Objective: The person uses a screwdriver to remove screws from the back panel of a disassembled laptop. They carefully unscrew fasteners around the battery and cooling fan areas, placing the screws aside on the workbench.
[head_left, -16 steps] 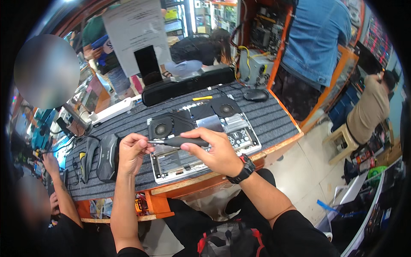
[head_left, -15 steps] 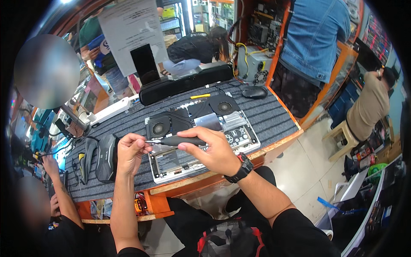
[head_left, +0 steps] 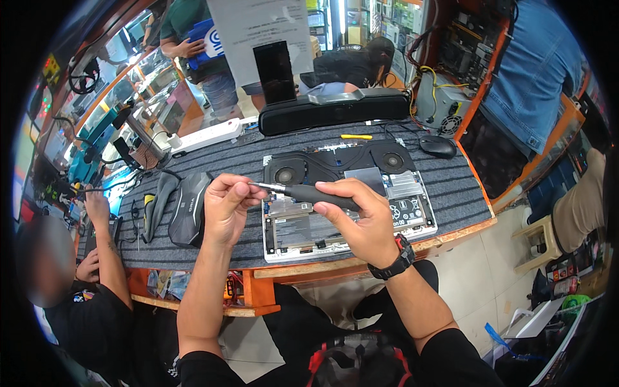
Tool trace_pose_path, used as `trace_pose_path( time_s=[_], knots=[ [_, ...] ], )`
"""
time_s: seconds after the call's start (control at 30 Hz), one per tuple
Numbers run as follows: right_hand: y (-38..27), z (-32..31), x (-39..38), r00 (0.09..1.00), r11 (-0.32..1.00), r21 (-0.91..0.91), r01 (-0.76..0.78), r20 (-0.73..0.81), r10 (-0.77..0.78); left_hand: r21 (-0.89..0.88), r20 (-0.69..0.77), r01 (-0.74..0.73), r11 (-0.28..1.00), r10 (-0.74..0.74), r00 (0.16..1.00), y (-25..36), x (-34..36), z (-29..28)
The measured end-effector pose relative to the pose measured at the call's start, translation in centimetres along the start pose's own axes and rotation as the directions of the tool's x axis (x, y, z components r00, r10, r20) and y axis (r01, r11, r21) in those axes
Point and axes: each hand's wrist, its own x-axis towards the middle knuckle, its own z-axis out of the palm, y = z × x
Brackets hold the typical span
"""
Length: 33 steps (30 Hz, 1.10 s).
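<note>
A dark-handled screwdriver (head_left: 300,192) is held horizontally above an opened laptop (head_left: 303,229), whose two fans and battery area are exposed. My right hand (head_left: 361,219) is closed around the handle. At the metal tip end, my left hand (head_left: 225,206) pinches the screwdriver; whether a small bit is between those fingertips I cannot make out. The laptop lies on a striped grey mat (head_left: 464,193), with a small yellow tool (head_left: 356,137) just behind it. Left of the laptop sit a dark case (head_left: 187,216) and a grey-black item (head_left: 155,213).
Behind the laptop are a black speaker bar (head_left: 332,116), upright phone (head_left: 274,71), white power strip (head_left: 203,137) and mouse (head_left: 437,146). A co-worker (head_left: 77,322) works close at left. People stand and sit beyond the desk and at right, near a stool (head_left: 535,242).
The view has turned slightly, so the desk and laptop appear farther right and higher. Both my hands keep their hold on the screwdriver over the laptop.
</note>
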Motion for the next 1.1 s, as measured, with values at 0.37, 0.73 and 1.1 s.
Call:
trace_pose_path(
  time_s=[0.37, 0.73, 1.1],
  knots=[
    [-0.3, 0.6, 0.5, 0.994, 0.992, -0.073, 0.107, -0.002, -0.108, -0.024, 0.026, 0.073, 0.997, -0.072, 0.997, -0.1, 0.3, -0.5],
    [-1.2, 1.8, 0.3, 0.974, 0.942, 0.271, -0.197, -0.059, 0.221, -0.008, 0.021, 0.041, 0.999, -0.04, 0.999, 0.4, -0.3, 1.0],
    [-0.8, 7.4, 3.1, 0.919, 0.811, 0.583, -0.045, -0.294, 0.263, 0.114, -0.131, -0.111, 0.987, 0.126, 0.983, -1.6, -0.7, 1.7]
  ],
)
